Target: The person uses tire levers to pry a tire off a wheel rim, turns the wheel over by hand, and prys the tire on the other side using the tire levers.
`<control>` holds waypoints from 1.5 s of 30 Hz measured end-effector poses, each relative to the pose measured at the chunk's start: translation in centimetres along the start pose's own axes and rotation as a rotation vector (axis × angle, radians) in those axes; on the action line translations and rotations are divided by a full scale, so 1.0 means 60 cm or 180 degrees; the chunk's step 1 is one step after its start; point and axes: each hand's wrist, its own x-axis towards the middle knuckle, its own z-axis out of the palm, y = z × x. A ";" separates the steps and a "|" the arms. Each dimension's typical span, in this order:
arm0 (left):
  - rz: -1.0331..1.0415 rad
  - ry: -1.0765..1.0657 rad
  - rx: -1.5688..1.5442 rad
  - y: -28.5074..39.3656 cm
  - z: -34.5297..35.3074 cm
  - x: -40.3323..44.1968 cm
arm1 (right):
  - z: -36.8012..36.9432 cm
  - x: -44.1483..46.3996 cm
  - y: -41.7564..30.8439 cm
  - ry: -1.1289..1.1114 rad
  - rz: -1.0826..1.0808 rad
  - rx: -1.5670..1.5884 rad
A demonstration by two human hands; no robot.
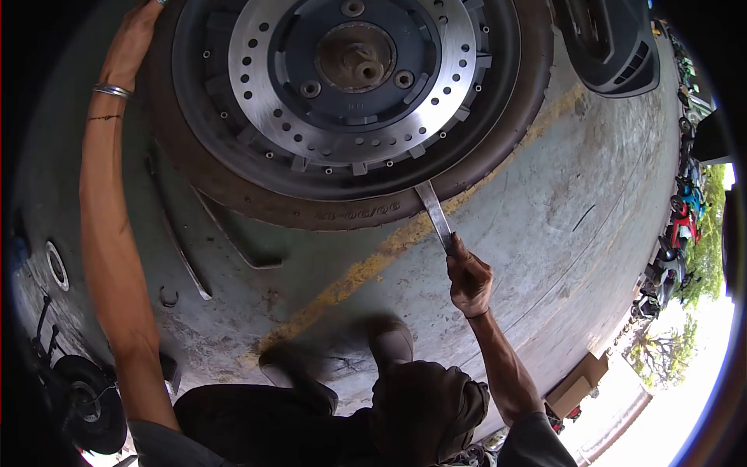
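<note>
A wheel with a drilled metal brake disc [241, 58] lies flat before me, its black tyre [358, 212] around the dark rim [311, 177]. My right hand [471, 280] is closed around a flat metal tyre lever [436, 214]. The lever's far tip meets the gap between tyre and rim on the near side. At the upper left, my left hand [140, 27] is beside the tyre and looks closed. A small shiny bit shows at its fingers, which the frame's edge partly cuts off, so I cannot make out what it holds.
On the floor left of the wheel lie a long thin bar [177, 241] and a bar with a bent end [233, 241]. A small C-shaped clip [166, 296] and a pale ring [57, 265] are nearby. Lower left stands another wheel [87, 403]; lower right, a cardboard box [577, 385].
</note>
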 end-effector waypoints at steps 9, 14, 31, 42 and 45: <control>0.0094 0.0341 0.0091 -0.080 -0.008 0.050 | 0.012 -0.003 0.034 0.0075 0.0186 0.0452; 0.0117 0.0394 -0.0165 -0.032 0.005 0.020 | 0.012 0.005 0.048 -0.0015 0.0012 0.0257; -0.0208 0.0533 -0.0092 -0.030 -0.001 0.003 | -0.045 0.028 -0.055 -0.0188 0.0083 -0.0026; -0.0167 0.0387 -0.0692 -0.076 0.006 0.011 | -0.046 0.074 0.022 -0.0327 -0.0621 -0.0234; -0.0331 0.0448 -0.0666 -0.049 0.000 -0.004 | -0.024 0.088 0.068 -0.0301 -0.0878 -0.0160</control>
